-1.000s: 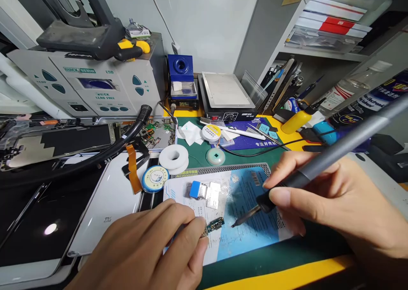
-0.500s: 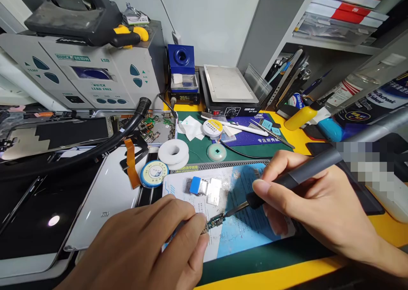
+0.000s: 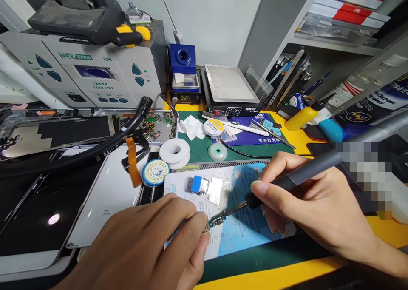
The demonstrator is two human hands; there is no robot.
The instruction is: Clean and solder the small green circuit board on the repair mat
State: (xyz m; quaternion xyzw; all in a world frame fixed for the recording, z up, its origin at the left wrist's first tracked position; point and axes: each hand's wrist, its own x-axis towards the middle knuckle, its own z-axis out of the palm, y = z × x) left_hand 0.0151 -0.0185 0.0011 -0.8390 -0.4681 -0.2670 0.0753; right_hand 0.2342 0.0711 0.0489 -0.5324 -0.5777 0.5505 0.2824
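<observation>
Thumb and fingers of my left hand (image 3: 165, 234) pinch the near left end of a small circuit board (image 3: 217, 219); that end is hidden under the fingertips. My right hand (image 3: 306, 200) grips a black soldering iron (image 3: 287, 180) like a pen. Its metal tip meets the far right end of the board, or lies very close to it. Beneath the board is a blue and white card (image 3: 245, 234). A metal USB connector with a blue insert (image 3: 207, 188) lies on the card just beyond the board.
A white solder spool (image 3: 175, 151) and a round blue tin (image 3: 155, 172) stand behind my left hand. At left lie a white phone back (image 3: 108, 200) and a black hose (image 3: 105, 147). A hot-air station (image 3: 95, 73) and a heating plate (image 3: 231, 83) stand behind.
The whole view has shifted very slightly. Both hands keep their grips, and the iron's tip stays at the board's end.
</observation>
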